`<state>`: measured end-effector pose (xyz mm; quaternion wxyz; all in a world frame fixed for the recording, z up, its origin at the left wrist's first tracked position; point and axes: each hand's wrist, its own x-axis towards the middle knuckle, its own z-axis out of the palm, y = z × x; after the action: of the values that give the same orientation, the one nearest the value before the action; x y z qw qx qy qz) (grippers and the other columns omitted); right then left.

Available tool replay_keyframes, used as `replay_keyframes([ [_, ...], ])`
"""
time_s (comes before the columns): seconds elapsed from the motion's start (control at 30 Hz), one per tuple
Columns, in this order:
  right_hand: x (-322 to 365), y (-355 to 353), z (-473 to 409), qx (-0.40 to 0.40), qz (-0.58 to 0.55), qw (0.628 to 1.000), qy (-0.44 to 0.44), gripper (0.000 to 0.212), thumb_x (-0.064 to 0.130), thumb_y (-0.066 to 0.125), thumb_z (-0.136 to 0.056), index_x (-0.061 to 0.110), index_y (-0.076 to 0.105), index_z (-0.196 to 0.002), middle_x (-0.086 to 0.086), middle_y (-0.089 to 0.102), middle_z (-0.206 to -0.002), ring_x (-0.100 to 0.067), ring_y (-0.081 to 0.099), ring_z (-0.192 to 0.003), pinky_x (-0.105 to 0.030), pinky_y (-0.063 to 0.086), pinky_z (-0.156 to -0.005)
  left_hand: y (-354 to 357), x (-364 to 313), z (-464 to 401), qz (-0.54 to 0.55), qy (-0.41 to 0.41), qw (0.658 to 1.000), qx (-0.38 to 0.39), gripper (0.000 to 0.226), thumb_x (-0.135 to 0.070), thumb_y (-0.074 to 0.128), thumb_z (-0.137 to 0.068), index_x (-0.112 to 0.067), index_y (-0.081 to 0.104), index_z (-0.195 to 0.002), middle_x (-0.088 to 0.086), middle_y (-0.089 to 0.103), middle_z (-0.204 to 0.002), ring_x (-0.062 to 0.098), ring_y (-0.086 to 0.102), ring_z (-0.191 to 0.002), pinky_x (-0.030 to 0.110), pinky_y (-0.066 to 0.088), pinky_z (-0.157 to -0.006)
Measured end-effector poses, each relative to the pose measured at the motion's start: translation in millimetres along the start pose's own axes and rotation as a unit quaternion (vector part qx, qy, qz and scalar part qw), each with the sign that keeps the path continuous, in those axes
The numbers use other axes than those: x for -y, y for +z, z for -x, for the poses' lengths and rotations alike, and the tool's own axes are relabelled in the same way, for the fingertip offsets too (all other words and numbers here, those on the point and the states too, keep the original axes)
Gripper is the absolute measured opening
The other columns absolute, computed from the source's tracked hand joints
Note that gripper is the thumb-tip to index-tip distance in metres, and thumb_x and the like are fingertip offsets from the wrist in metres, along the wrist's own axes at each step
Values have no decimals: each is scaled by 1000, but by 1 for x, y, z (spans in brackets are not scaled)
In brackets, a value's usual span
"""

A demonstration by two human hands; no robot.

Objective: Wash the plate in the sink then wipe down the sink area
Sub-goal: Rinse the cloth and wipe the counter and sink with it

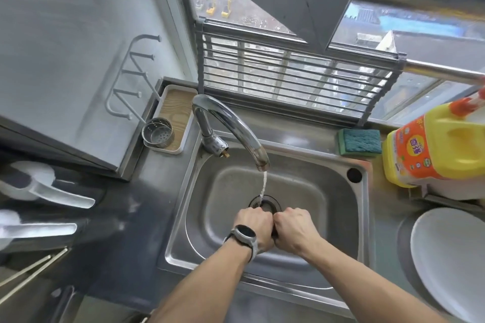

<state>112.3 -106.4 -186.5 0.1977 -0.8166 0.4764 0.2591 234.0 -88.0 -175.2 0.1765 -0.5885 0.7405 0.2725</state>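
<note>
Hands meet over the basin of a stainless sink (341, 231), knuckles up, just in front of the drain (265, 203). The left hand (253, 227), with a dark watch (244, 235) on its wrist, is curled into a closed grip; the right hand (292, 227) is curled likewise, and the two fists touch at the thumbs. A small dark shape shows between them, but whether either grip pinches anything cannot be told. A chrome faucet (228, 123) arches from the back left corner of the sink, and a thin stream of water (263, 185) falls from its spout onto the drain, just behind the fists.

The white plate (446, 257) lies on the desk (118, 257) to the right of the sink, outside the basin and apart from both hands; its far edge runs out of view. Behind it stands a yellow detergent jug (433, 147) with an orange label, and beside the jug, on the back rim of the sink, rests a green-and-blue sponge (360, 140). A slatted rack (296, 76) leans upright against the window behind the faucet. At the back left, a perforated metal cup (157, 135) sits in a white tray (173, 110).
</note>
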Motion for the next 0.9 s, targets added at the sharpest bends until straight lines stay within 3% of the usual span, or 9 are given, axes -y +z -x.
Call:
replay_keyframes([
  [0.23, -8, 16, -4, -45, -37, 998, 10, 15, 24, 56, -74, 21, 64, -87, -7, 74, -96, -34, 69, -92, -33, 52, -75, 11, -2, -6, 54, -50, 997, 13, 25, -28, 58, -84, -13, 70, -100, 16, 73, -104, 39, 70, -97, 37, 53, -76],
  [0.33, -25, 21, 3, -67, -265, 961, 51, 32, 30, 69, -65, 25, 54, -92, 1, 73, -90, -26, 68, -85, -34, 55, -71, 14, 8, -6, 184, -57, 980, 52, 30, -32, 63, -83, -15, 67, -107, 17, 66, -111, 38, 67, -100, 33, 51, -77],
  [0.4, -40, 17, 12, -80, -484, 867, 88, 45, 23, 86, -63, 24, 63, -102, 2, 75, -90, -21, 72, -85, -24, 56, -71, 8, 14, 0, 355, -78, 927, 87, 43, -40, 69, -80, -15, 68, -114, 14, 53, -115, 29, 66, -95, 25, 53, -70],
  [0.47, -48, 8, 23, -49, -641, 762, 82, 46, 17, 93, -68, 19, 72, -109, -4, 78, -99, -22, 74, -95, -22, 56, -76, -4, 20, 14, 527, -114, 836, 101, 36, -37, 67, -86, -6, 68, -105, 7, 56, -101, 14, 65, -75, 19, 52, -54],
  [0.53, -45, -3, 34, 4, -685, 727, 46, 51, 27, 91, -71, 23, 73, -118, -4, 77, -111, -21, 72, -105, -28, 58, -83, -19, 18, 28, 679, -121, 708, 152, 30, -22, 51, -100, -3, 69, -85, 7, 67, -73, 12, 65, -56, 15, 45, -41],
  [0.63, -30, -17, 46, 11, -705, 709, -4, 49, 23, 87, -76, 15, 70, -121, -9, 74, -117, -22, 70, -111, -36, 55, -97, -38, 17, 45, 759, -102, 628, 137, 32, -35, 61, -76, -10, 71, -59, 6, 65, -57, 15, 61, -48, 18, 45, -45],
  [0.7, -22, -27, 53, 1, -719, 695, -20, 35, 12, 82, -83, 2, 68, -114, -14, 74, -114, -24, 71, -105, -36, 53, -95, -46, 20, 54, 761, -96, 629, 123, 29, -37, 66, -63, -9, 67, -66, 4, 65, -56, 14, 60, -49, 21, 47, -50],
  [0.77, -21, -37, 64, 0, -742, 670, -13, 22, 1, 72, -88, -4, 63, -107, -18, 73, -105, -25, 70, -96, -37, 55, -88, -48, 29, 59, 737, -96, 660, 108, 27, -33, 58, -83, -7, 66, -83, 3, 70, -66, 14, 63, -61, 23, 51, -59],
  [0.9, -34, -50, 82, -23, -780, 626, 12, 19, 6, 69, -78, 4, 63, -96, -23, 69, -95, -30, 70, -85, -37, 55, -77, -59, 54, 79, 606, -36, 791, 77, 45, -44, 56, -79, -5, 74, -92, 6, 70, -79, 19, 61, -73, 32, 49, -74],
])
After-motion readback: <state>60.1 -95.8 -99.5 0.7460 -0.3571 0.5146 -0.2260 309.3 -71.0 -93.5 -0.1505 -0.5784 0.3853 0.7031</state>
